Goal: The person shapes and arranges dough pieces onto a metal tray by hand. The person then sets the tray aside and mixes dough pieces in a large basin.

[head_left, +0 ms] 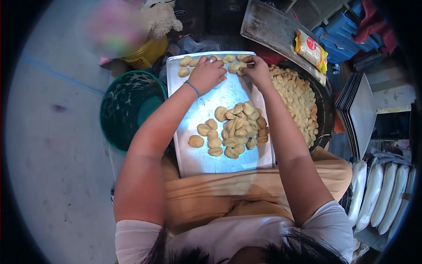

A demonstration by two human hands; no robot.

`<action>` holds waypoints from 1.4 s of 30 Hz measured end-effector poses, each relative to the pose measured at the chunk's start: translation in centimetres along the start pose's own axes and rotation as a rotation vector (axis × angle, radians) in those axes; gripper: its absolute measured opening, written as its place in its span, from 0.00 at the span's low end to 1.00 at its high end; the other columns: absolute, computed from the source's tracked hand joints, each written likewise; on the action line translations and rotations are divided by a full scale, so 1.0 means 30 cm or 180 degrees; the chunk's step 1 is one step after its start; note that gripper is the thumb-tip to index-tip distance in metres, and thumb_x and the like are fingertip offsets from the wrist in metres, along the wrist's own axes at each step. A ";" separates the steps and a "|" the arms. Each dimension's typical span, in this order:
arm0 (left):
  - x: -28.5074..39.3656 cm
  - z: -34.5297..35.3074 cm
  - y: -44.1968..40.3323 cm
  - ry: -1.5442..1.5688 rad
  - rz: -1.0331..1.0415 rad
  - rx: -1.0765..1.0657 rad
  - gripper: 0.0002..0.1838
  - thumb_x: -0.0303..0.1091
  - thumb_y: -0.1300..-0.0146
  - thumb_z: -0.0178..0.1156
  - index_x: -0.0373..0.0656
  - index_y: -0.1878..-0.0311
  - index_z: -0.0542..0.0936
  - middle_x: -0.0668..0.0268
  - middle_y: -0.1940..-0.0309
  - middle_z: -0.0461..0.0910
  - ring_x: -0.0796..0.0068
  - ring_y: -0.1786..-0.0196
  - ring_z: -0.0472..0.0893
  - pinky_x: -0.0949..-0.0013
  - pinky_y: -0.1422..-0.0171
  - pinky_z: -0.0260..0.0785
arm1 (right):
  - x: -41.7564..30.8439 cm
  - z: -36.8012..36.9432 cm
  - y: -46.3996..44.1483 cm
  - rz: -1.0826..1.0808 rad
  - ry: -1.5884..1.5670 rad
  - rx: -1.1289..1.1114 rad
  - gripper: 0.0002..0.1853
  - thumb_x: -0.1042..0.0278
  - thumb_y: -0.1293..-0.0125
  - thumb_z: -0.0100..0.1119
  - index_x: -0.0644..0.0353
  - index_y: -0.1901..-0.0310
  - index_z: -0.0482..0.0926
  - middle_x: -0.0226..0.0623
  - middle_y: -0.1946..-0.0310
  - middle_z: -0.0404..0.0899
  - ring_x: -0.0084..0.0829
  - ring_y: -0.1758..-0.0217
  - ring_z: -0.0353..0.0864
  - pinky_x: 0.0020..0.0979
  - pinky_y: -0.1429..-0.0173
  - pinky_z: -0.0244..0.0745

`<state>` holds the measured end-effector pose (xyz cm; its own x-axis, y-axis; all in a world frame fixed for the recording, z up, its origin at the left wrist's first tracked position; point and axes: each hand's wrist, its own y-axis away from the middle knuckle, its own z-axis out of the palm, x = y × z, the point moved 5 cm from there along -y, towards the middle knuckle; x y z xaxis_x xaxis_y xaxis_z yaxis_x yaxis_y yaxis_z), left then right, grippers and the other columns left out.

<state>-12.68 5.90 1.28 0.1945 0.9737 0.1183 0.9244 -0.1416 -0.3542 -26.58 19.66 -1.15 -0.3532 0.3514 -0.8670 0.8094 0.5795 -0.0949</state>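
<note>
Across my lap lies a metal tray (193,160) with a heap of pale, rounded dough pieces (241,127) on its near half. More dough pieces (184,71) line the far edge. My left hand (207,75), with a ring and a thin wristband, reaches over that far row. Its fingers are curled down, and what lies under them is hidden. Beside it, my right hand (256,71) pinches a dough piece (236,67) near the far right corner, touching the row there.
A green basin (105,119) stands left of the tray. On the right is a wide dark pan (325,103) full of similar pieces. Behind it a worn metal sheet (274,33) carries a yellow-and-red packet (311,49). Stacked trays (360,110) and white filled bags (368,198) stand far right.
</note>
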 end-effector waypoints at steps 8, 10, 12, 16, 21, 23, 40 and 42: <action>0.061 0.056 -0.083 -0.0081 0.0027 0.0053 0.09 0.38 0.38 0.60 0.50 0.56 0.83 0.68 0.60 0.80 0.67 0.49 0.77 0.60 0.41 0.62 | 0.026 0.011 0.057 0.0681 -0.1298 -0.0530 0.15 0.80 0.45 0.69 0.67 0.55 0.80 0.36 0.66 0.83 0.24 0.63 0.83 0.24 0.59 0.79; 0.045 0.070 -0.096 -0.0075 -0.0025 0.0132 0.07 0.38 0.39 0.60 0.49 0.60 0.81 0.68 0.62 0.81 0.65 0.50 0.78 0.60 0.41 0.62 | 0.073 -0.036 0.034 0.0648 -0.1229 -0.0312 0.14 0.79 0.43 0.67 0.68 0.54 0.80 0.37 0.66 0.83 0.24 0.64 0.83 0.24 0.57 0.79; 0.040 0.077 -0.097 -0.0026 -0.0115 0.0344 0.06 0.38 0.40 0.60 0.49 0.62 0.81 0.68 0.62 0.81 0.65 0.50 0.79 0.60 0.42 0.62 | 0.110 -0.077 0.021 0.0629 -0.1539 0.0081 0.14 0.78 0.42 0.67 0.68 0.54 0.81 0.37 0.66 0.83 0.24 0.64 0.83 0.24 0.57 0.79; 0.049 0.070 -0.091 -0.0062 -0.0153 0.0399 0.07 0.38 0.39 0.60 0.49 0.61 0.81 0.67 0.59 0.80 0.65 0.49 0.79 0.59 0.42 0.63 | 0.005 -0.100 0.042 -0.1170 0.1238 0.0287 0.20 0.72 0.46 0.70 0.61 0.50 0.83 0.42 0.61 0.85 0.40 0.64 0.85 0.32 0.55 0.79; 0.043 0.074 -0.089 0.0262 0.0175 0.0240 0.10 0.38 0.39 0.61 0.49 0.55 0.81 0.67 0.57 0.79 0.64 0.49 0.78 0.60 0.41 0.65 | 0.002 -0.061 0.064 -0.0516 0.0782 0.0250 0.24 0.69 0.50 0.74 0.60 0.49 0.82 0.45 0.64 0.83 0.42 0.65 0.84 0.37 0.55 0.79; 0.038 0.063 -0.093 0.0342 -0.0008 0.0445 0.15 0.39 0.40 0.63 0.47 0.50 0.81 0.68 0.55 0.79 0.64 0.48 0.78 0.61 0.41 0.66 | 0.037 -0.046 0.056 -0.0208 0.0475 0.0217 0.22 0.69 0.50 0.74 0.60 0.51 0.81 0.45 0.63 0.82 0.42 0.62 0.84 0.37 0.54 0.78; 0.137 -0.279 0.272 0.0886 -0.0418 -0.3032 0.30 0.56 0.55 0.73 0.39 0.59 0.81 0.51 0.65 0.83 0.50 0.58 0.82 0.55 0.53 0.73 | -0.017 -0.025 0.093 -0.0446 0.1372 0.0293 0.25 0.56 0.46 0.74 0.58 0.52 0.76 0.43 0.71 0.81 0.45 0.66 0.82 0.43 0.58 0.76; 0.194 -0.258 0.348 0.0766 -0.0531 -0.3159 0.31 0.55 0.57 0.74 0.38 0.59 0.80 0.52 0.66 0.83 0.49 0.59 0.82 0.53 0.54 0.73 | -0.011 -0.013 0.075 -0.0409 0.1413 0.0374 0.26 0.55 0.45 0.73 0.59 0.50 0.75 0.43 0.68 0.82 0.47 0.64 0.82 0.43 0.56 0.76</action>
<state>0.64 8.71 5.47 -0.0013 0.9485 0.3167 0.7789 -0.1976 0.5952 -24.83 21.14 -0.88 -0.5997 0.5774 -0.5541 0.7845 0.5608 -0.2646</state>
